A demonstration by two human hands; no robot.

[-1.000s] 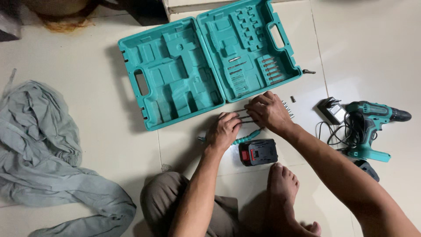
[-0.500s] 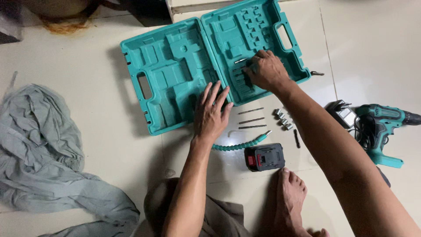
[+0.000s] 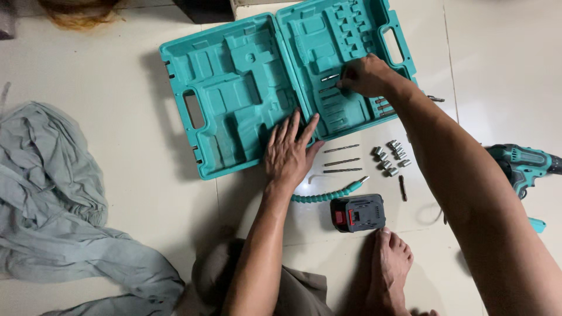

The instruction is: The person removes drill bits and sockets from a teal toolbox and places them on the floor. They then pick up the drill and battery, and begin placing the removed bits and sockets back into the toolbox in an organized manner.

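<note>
An open teal tool case [image 3: 234,76] lies on the tiled floor. My left hand [image 3: 288,151] rests flat, fingers spread, on the case's front edge near the hinge. My right hand [image 3: 367,76] reaches into the right half of the case, fingertips pinched on a thin drill bit [image 3: 328,89] at the bit slots. Another bit [image 3: 329,77] sits in a slot just above. Three loose drill bits [image 3: 342,160] lie on the floor below the case.
Several small silver sockets [image 3: 391,158] and a dark bit [image 3: 403,187] lie right of the loose bits. A teal flexible shaft [image 3: 328,195], a black battery pack [image 3: 358,213], my bare foot [image 3: 389,269], a teal drill [image 3: 524,165] and grey cloth [image 3: 52,199] surround me.
My right hand lifted a bit from the floor and carried it into the case's right half. My left hand left the floor bits and settled flat on the case edge.
</note>
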